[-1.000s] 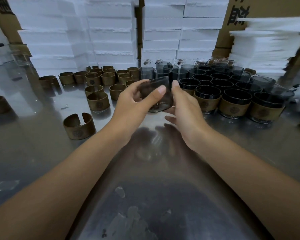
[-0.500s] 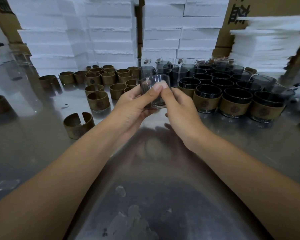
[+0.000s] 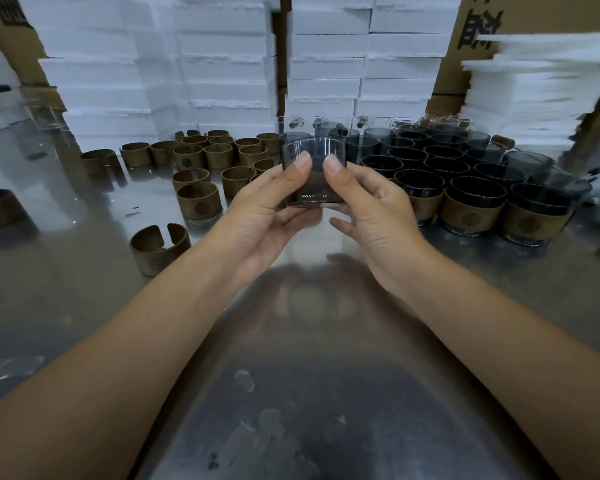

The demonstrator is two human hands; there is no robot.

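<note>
A smoky grey glass cup (image 3: 314, 183) is held upright above the metal table (image 3: 84, 289), at the centre of the view. My left hand (image 3: 267, 209) grips its left side and my right hand (image 3: 368, 209) grips its right side, both thumbs pressed on the near wall just under the rim. The cup carries no sleeve. Brown split-ring sleeves (image 3: 198, 200) stand in a loose group on the left. To the right are several dark glass cups (image 3: 430, 161), and those in the front row (image 3: 473, 209) wear brown sleeves.
Stacks of white foam boxes (image 3: 222, 64) rise behind the cups, with cardboard cartons (image 3: 534, 15) at the back right. One open sleeve (image 3: 158, 249) lies near my left forearm. A stack of white foam sheets (image 3: 534, 91) stands at the right.
The cup was tilted a second ago; it has been turned upright and raised slightly. My thumbs have moved up to just under the near rim.
</note>
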